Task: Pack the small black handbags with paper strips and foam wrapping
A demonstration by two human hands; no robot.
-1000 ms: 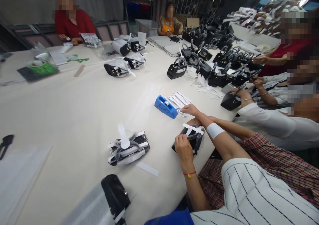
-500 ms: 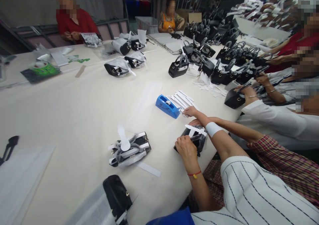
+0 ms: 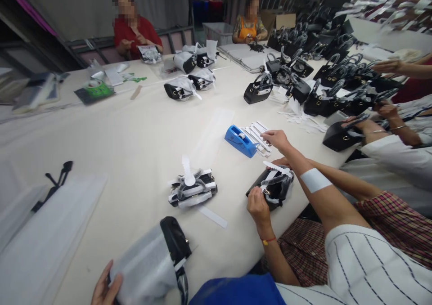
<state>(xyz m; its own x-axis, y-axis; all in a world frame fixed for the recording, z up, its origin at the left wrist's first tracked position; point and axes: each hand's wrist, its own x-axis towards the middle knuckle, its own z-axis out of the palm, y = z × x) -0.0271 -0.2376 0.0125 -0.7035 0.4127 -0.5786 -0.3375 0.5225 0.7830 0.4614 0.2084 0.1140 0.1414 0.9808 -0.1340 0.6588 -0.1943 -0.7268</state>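
Observation:
My left hand (image 3: 103,289) shows at the bottom edge, its fingers curled over the left edge of a white foam sheet (image 3: 145,266). That sheet is wrapped round a small black handbag (image 3: 175,244) lying on the white table (image 3: 135,143). My right hand is out of view. Just beyond, another small bag bound in white strips (image 3: 192,190) lies on the table with a loose white strip (image 3: 212,216) next to it.
A co-worker in a striped shirt at my right holds a black bag (image 3: 273,188) and reaches toward paper strips (image 3: 258,134) beside a blue tape dispenser (image 3: 240,141). Several black handbags (image 3: 324,93) crowd the far right. White foam sheets (image 3: 50,237) lie at left. Other people sit around.
The view has swung left and down. My left hand has come into view on the wrapped bag. The co-worker's right hand has lifted slightly from the strips.

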